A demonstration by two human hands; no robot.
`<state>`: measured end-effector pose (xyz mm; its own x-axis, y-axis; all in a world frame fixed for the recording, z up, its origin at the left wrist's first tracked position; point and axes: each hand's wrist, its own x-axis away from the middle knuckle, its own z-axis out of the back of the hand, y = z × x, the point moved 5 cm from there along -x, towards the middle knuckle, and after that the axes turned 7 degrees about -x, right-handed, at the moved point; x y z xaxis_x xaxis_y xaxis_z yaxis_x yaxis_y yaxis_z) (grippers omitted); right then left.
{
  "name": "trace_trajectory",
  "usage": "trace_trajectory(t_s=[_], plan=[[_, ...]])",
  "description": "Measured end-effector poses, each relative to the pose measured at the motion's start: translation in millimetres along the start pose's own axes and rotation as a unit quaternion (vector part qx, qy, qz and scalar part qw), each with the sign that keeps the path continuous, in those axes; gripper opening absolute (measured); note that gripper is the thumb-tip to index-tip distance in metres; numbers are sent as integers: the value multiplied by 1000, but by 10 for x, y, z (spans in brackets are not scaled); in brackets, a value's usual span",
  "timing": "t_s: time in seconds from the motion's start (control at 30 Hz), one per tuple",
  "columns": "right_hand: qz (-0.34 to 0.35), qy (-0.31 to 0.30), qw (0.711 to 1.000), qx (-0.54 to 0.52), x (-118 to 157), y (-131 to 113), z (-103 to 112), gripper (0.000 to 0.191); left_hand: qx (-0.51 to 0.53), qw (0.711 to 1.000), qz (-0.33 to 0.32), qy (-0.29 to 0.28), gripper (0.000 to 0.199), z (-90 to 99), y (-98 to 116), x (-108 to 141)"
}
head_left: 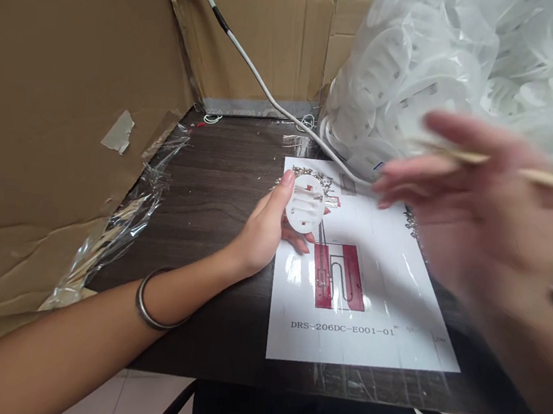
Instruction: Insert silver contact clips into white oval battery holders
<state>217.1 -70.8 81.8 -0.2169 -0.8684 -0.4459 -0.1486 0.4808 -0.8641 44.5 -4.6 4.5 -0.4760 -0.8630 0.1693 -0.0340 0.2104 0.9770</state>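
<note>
My left hand (269,223) pinches a white round plastic disc (305,212) with slots across its face, its thumb on the near rim. The disc is tilted up above a printed sheet (364,349). Around the disc's upper edge shows a pile of small shiny metal pieces (305,172), partly hidden by it. Blurred by motion, my right hand (497,214) is raised over the sheet's right side. A thin light wooden stick (552,179) runs through its fingers. More small metal pieces (410,221) lie beside that hand, partly covered.
A clear plastic bag (424,71) full of white discs stands at the back right. A white cable (261,87) crosses to the sheet. Cardboard walls (52,105) rise at left and back. Several wooden sticks (93,258) lie in clear plastic wrap on the dark table's left.
</note>
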Motion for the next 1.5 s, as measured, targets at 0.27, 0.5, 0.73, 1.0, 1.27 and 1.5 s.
trace_trajectory(t_s=[0.27, 0.5, 0.73, 1.0, 1.27, 1.5], plan=[[-105, 48, 991, -70, 1, 844, -73, 24, 3, 1000, -24, 10, 71, 63, 43, -45], [-129, 37, 987, -86, -50, 905, -54, 28, 6, 998, -37, -56, 69, -26, 53, -129], [-149, 46, 982, -106, -55, 960, -30, 17, 28, 997, -34, -65, 68, 10, 23, -136], [-161, 45, 979, -113, -53, 956, -24, 16, 14, 997, -27, -74, 72, 22, 4, -125], [-167, 34, 981, -94, -58, 956, -41, 20, 52, 995, -18, -86, 68, 26, -9, -129], [-167, 27, 984, -47, -54, 941, -56, 23, 72, 994, -5, -87, 67, 38, -1, -124]])
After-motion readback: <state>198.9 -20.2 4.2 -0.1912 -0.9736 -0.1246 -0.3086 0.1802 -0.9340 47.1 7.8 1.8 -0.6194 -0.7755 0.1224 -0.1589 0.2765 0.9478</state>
